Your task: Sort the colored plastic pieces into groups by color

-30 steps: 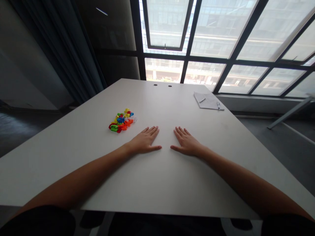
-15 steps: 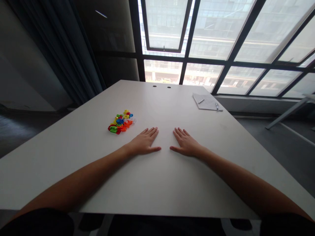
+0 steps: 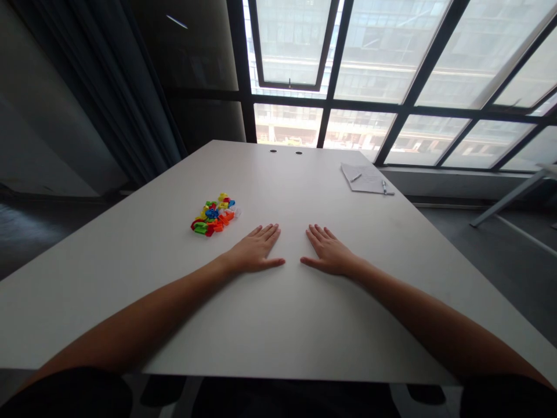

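Observation:
My left hand [image 3: 255, 251] lies flat, palm down, on the white table [image 3: 278, 325], fingers stretched out and holding nothing. My right hand [image 3: 328, 251] lies flat beside it in the same way, a small gap between the two thumbs. A small heap of coloured plastic pieces [image 3: 213, 215], red, green, yellow, blue and orange, sits on the table just left of and beyond my left hand, not touched by it.
A sheet of paper [image 3: 364, 179] with two pens on it lies at the table's far right. Two round cable holes [image 3: 286, 151] sit near the far edge. Large windows and a dark curtain stand behind the table.

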Available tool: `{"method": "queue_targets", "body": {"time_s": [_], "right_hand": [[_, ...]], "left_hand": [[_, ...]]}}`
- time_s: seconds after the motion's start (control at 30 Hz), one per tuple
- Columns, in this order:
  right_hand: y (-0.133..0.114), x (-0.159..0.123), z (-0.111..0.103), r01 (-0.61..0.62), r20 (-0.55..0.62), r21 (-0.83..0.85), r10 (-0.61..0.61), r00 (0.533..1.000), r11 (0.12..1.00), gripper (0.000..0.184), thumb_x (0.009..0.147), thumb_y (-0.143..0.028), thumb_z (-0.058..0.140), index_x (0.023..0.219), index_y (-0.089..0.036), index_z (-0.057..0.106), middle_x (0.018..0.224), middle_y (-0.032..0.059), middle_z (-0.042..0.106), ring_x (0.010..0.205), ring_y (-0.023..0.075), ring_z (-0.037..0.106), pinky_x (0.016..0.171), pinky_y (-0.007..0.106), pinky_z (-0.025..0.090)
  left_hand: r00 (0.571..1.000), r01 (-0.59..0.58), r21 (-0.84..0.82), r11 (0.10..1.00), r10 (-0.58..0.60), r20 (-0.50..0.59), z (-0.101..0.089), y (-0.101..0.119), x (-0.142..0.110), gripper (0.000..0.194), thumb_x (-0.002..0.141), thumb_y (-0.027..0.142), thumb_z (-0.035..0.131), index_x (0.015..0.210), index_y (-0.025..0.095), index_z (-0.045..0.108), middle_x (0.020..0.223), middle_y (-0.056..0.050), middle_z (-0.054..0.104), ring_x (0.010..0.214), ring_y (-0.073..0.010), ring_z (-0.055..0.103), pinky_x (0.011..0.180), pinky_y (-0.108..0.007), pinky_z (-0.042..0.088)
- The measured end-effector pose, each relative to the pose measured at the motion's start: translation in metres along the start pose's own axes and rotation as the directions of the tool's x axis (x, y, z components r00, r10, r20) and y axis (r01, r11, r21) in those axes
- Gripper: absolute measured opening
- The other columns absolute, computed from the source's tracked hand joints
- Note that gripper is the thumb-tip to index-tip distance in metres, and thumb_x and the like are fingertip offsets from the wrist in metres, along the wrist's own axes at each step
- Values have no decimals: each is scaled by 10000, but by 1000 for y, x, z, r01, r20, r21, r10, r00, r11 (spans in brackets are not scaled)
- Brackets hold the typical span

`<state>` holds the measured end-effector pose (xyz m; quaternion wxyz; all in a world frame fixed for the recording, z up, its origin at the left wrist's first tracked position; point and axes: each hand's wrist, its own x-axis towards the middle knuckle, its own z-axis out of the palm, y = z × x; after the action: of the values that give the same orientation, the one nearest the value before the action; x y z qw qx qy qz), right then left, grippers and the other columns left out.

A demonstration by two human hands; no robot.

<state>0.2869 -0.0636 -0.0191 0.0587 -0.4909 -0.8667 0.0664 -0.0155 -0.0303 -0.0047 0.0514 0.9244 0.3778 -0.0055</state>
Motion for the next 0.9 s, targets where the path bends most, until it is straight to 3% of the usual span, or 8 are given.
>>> {"method": "queue_targets", "body": {"time_s": [0.27,0.37,0.5,0.6,0.7,0.77,0.9], "right_hand": [[1,1,5,15,-58,15,-14,998,1000,1091,947,-867,431,1669,-54,343,1723,244,299,1630,396,237,1336,566,211],[-1,-1,3,41,-187,35,-34,982,999,887,1013,-722,496,1611,-68,454,1676,246,407,1582,383,370,1296,563,317],[5,-4,-4,90,-488,64,-47,872,994,410,1071,-384,519,1366,-158,693,1351,160,743,1272,289,687,1123,465,517],[22,-5,-9,108,-612,10,-79,787,994,245,985,-209,579,1126,-200,778,1052,100,824,1058,273,748,1022,457,544],[47,-4,-13,51,-685,-14,-46,727,999,258,907,-108,575,1005,-202,794,970,86,826,970,258,759,981,436,536],[62,-4,-14,-15,-715,-13,2,700,1000,229,908,-130,585,958,-203,796,924,80,825,931,259,761,980,436,522],[81,-3,-13,-144,-710,43,132,692,989,225,930,-242,600,1030,-187,794,866,81,818,891,286,760,966,453,514]], "left_hand": [[999,-12,-19,1000,11,-36,3,-2,0,1091,963,886,321,1705,88,267,1758,-187,186,1647,-343,199,1345,-507,143],[995,-14,-40,999,10,-102,1,-1,1,960,1006,807,361,1671,114,369,1729,-170,316,1613,-333,310,1330,-505,224],[959,62,-76,995,-81,-271,-15,-7,-2,594,1072,598,395,1464,233,653,1441,-92,700,1301,-296,676,1137,-458,497],[903,164,-32,986,-164,-396,-33,-31,-6,488,1062,523,425,1271,246,768,1257,-81,788,1153,-307,735,1037,-467,537],[841,269,25,963,-222,-493,-44,-74,-12,518,1019,524,476,1359,216,715,1374,-110,728,1303,-333,649,1153,-495,446],[808,373,31,927,-308,-501,-44,-104,-17,651,981,597,514,1499,215,610,1573,-126,577,1457,-359,514,1220,-508,369],[800,529,39,848,-483,-354,-36,-145,-24,893,957,776,447,1671,242,392,1764,-133,268,1584,-431,289,1266,-587,236]]}}
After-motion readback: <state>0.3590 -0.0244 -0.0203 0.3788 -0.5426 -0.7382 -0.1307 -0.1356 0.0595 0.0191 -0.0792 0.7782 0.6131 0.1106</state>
